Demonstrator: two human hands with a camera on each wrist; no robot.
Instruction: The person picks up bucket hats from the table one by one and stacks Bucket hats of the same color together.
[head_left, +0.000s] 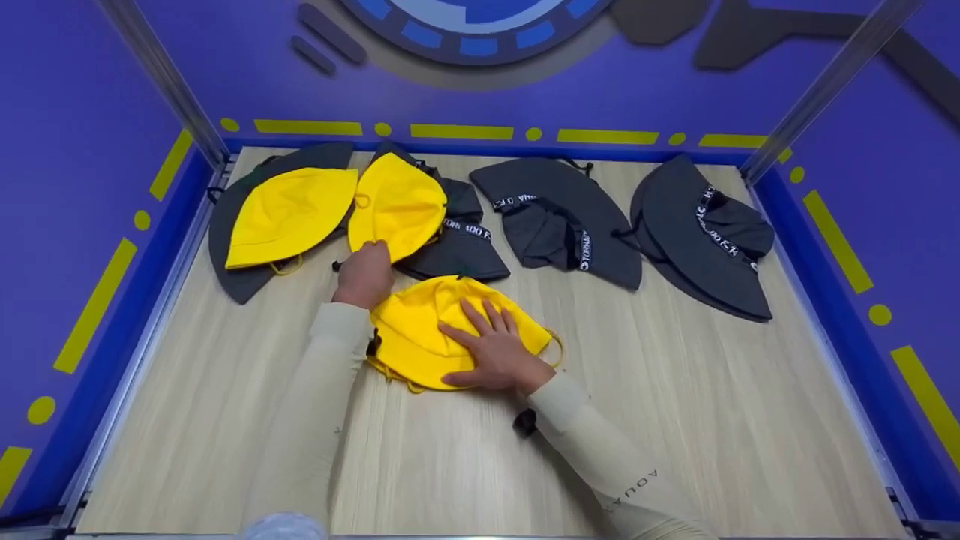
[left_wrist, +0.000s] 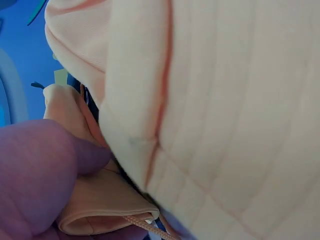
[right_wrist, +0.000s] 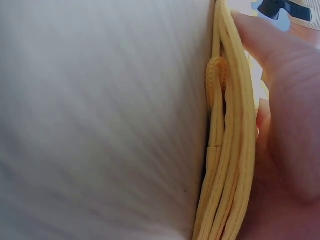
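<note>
In the head view my left hand point(head_left: 365, 276) pinches the near brim edge of a yellow hat point(head_left: 401, 202), which lies over a dark grey bucket hat point(head_left: 457, 255). The left wrist view shows the thumb point(left_wrist: 92, 157) against the folded fabric. Closer to me, my right hand point(head_left: 495, 352) lies spread, fingers apart, on flattened yellow hats point(head_left: 420, 330). Seen edge-on in the right wrist view, their stacked brims point(right_wrist: 227, 165) lie in several layers on the table, a cord loop point(right_wrist: 215, 80) showing between them.
At the left, another yellow hat point(head_left: 292, 214) rests on a dark grey hat point(head_left: 229, 281). Two groups of grey bucket hats sit at the right, one grey hat point(head_left: 555, 187) nearer the middle and folded grey hats point(head_left: 675, 217) by the right wall. Blue printed panels point(head_left: 480, 90) enclose the wooden table point(head_left: 720, 420).
</note>
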